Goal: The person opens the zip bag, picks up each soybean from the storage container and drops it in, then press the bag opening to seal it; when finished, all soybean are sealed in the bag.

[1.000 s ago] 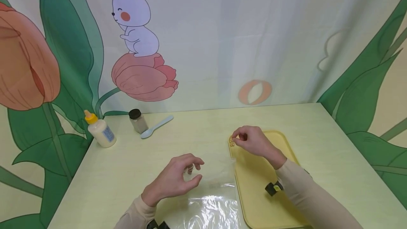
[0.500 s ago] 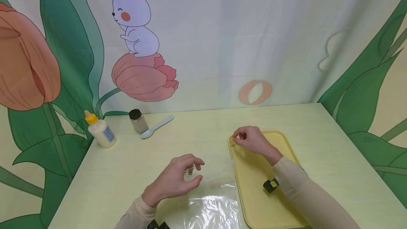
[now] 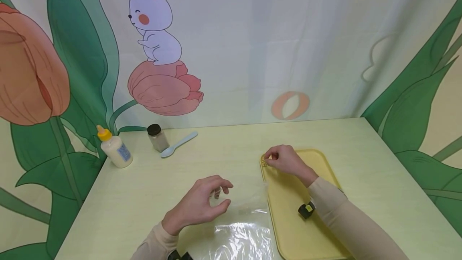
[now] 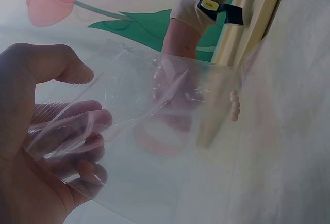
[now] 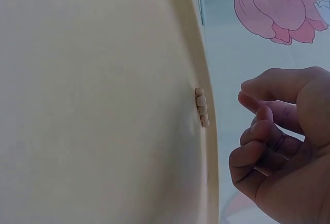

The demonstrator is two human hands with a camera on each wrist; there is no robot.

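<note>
My left hand (image 3: pixel 202 202) holds a clear plastic zip bag (image 3: pixel 240 238) near its upper edge. In the left wrist view, the curled fingers (image 4: pixel 98 118) lie behind the film and the thumb stands apart from them. The bag (image 4: pixel 170 105) spreads rightward from the hand. My right hand (image 3: pixel 286 159) hovers over the far left corner of a yellow tray (image 3: pixel 296 228). Its thumb and index fingertips come together in the right wrist view, and nothing shows between them. Several small round tan balls (image 5: pixel 202 108) lie close by along the tray's rim.
At the back left stand a white bottle (image 3: pixel 117 153) with a yellow cap and a jar (image 3: pixel 159 141) with a black lid. Beside the jar lies a pale blue spoon (image 3: pixel 180 143). A printed curtain (image 3: pixel 231 51) hangs behind the table (image 3: pixel 223 147).
My right forearm and its wrist camera have shifted slightly to the left, while the right fingertips stay over the tray corner. The left hand and the bag hardly move.
</note>
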